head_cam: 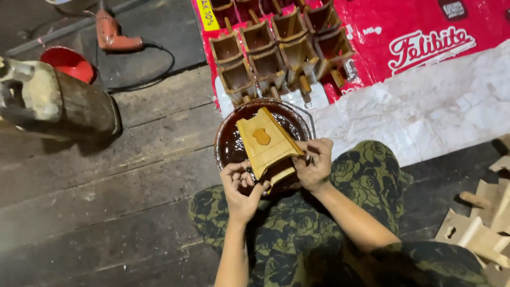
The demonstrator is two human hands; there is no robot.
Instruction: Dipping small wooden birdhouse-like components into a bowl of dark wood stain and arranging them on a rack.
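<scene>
While tilted over bowl [226,139], wood box [267,142] is clamped at near end by L hand [240,187] & R hand [314,163]; long axis runs away from body.

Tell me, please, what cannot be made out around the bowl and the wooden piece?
Head view only:
- Bowl: near rim and much of the dark liquid hidden by the wooden piece.
- Left hand, right hand: some fingertips hidden under the piece.
- Pale pieces: cut off by the right edge.
</scene>
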